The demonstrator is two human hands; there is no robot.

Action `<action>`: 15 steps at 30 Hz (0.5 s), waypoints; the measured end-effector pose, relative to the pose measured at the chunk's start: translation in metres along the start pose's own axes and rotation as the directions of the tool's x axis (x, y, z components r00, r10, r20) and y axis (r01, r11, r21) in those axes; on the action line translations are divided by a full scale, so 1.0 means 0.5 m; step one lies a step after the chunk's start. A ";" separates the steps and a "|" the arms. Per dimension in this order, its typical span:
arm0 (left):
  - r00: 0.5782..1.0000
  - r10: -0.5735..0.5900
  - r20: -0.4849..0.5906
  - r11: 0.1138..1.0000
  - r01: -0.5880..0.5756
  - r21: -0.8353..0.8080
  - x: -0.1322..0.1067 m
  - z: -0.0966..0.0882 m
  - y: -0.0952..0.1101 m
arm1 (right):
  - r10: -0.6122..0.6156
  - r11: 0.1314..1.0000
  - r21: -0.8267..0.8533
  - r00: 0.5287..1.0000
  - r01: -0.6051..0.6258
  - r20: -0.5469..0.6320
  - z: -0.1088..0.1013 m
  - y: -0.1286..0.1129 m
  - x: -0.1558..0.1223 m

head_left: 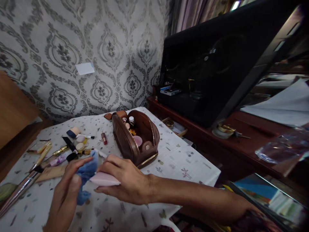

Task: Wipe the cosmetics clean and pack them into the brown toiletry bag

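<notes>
My left hand (pixel 63 197) is closed on a crumpled blue cloth (pixel 87 171), which hangs out between thumb and fingers. In my right hand (pixel 131 181) is a pale pink squeeze tube (pixel 105 179), its flat end toward my palm. The cloth touches the tube's left end. Just beyond the right hand stands an unzipped brown leather makeup bag (pixel 124 138); a white-capped bottle (pixel 131 120) and a round pink item (pixel 137 140) show inside. Left of the bag lies a small dark red lipstick-like tube (pixel 104 138).
Makeup brushes (pixel 24 187), a beige tube (pixel 51 173) and several other cosmetics are spread over the patterned tablecloth (pixel 169 164). At the right, a large black screen (pixel 207 64) stands on a red-brown desk (pixel 241 129) with papers (pixel 285 100). A patterned wall rises behind.
</notes>
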State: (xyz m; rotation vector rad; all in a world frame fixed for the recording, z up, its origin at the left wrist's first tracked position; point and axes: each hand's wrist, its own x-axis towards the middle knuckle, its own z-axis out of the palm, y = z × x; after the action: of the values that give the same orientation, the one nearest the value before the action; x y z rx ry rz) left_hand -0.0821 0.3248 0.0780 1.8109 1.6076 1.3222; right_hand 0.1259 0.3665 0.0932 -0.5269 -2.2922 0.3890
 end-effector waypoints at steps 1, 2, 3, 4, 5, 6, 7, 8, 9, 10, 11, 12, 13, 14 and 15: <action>1.000 -0.017 0.016 0.999 0.017 -0.032 0.003 0.008 -0.006 | 0.028 0.994 0.109 0.999 -0.023 -0.046 -0.002 -0.002 0.003; 0.997 -0.048 0.057 0.996 0.052 -0.071 0.005 0.016 -0.012 | 0.070 0.976 0.211 0.994 -0.051 -0.087 -0.006 -0.003 0.007; 0.990 -0.087 0.115 0.989 0.100 -0.112 0.006 0.025 -0.018 | 0.124 0.948 0.308 0.985 -0.083 -0.119 -0.011 -0.005 0.010; 0.977 -0.123 0.173 0.978 0.149 -0.149 0.007 0.033 -0.022 | 0.188 0.908 0.401 0.972 -0.118 -0.139 -0.018 -0.005 0.014; 0.964 -0.149 0.219 0.965 0.190 -0.183 0.007 0.040 -0.026 | 0.255 0.857 0.492 0.955 -0.150 -0.153 -0.026 -0.004 0.017; 0.954 -0.164 0.251 0.951 0.221 -0.217 0.009 0.046 -0.027 | 0.321 0.797 0.577 0.935 -0.179 -0.153 -0.035 -0.001 0.019; 0.947 -0.171 0.271 0.938 0.240 -0.248 0.011 0.050 -0.026 | 0.371 0.735 0.648 0.918 -0.199 -0.139 -0.044 0.002 0.022; 0.942 -0.172 0.287 0.928 0.252 -0.273 0.015 0.054 -0.024 | 0.411 0.677 0.703 0.905 -0.218 -0.114 -0.052 0.007 0.024; 0.942 -0.172 0.289 0.922 0.257 -0.289 0.021 0.056 -0.021 | 0.440 0.627 0.741 0.894 -0.240 -0.083 -0.061 0.013 0.026; 0.940 -0.169 0.296 0.920 0.258 -0.294 0.027 0.059 -0.018 | 0.462 0.589 0.765 0.885 -0.262 -0.052 -0.071 0.018 0.028; 0.936 -0.166 0.311 0.921 0.260 -0.289 0.033 0.062 -0.015 | 0.478 0.564 0.776 0.878 -0.283 -0.028 -0.082 0.024 0.031; 0.928 -0.165 0.334 0.923 0.265 -0.279 0.040 0.065 -0.011 | 0.488 0.553 0.779 0.873 -0.296 -0.014 -0.094 0.029 0.034; 0.919 -0.168 0.356 0.924 0.272 -0.267 0.047 0.070 -0.007 | 0.498 0.552 0.776 0.867 -0.304 -0.015 -0.107 0.033 0.037; 0.912 -0.176 0.371 0.924 0.283 -0.257 0.053 0.075 -0.002 | 0.506 0.560 0.768 0.862 -0.311 -0.021 -0.122 0.037 0.040; 0.908 -0.189 0.374 0.922 0.295 -0.252 0.059 0.081 0.003 | 0.510 0.578 0.753 0.859 -0.315 -0.032 -0.139 0.041 0.044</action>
State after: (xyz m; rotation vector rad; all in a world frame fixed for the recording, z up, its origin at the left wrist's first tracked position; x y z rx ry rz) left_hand -0.0510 0.3632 0.0710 1.4962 1.3099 1.0070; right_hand 0.1673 0.4030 0.1450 -0.6414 -1.5411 1.3351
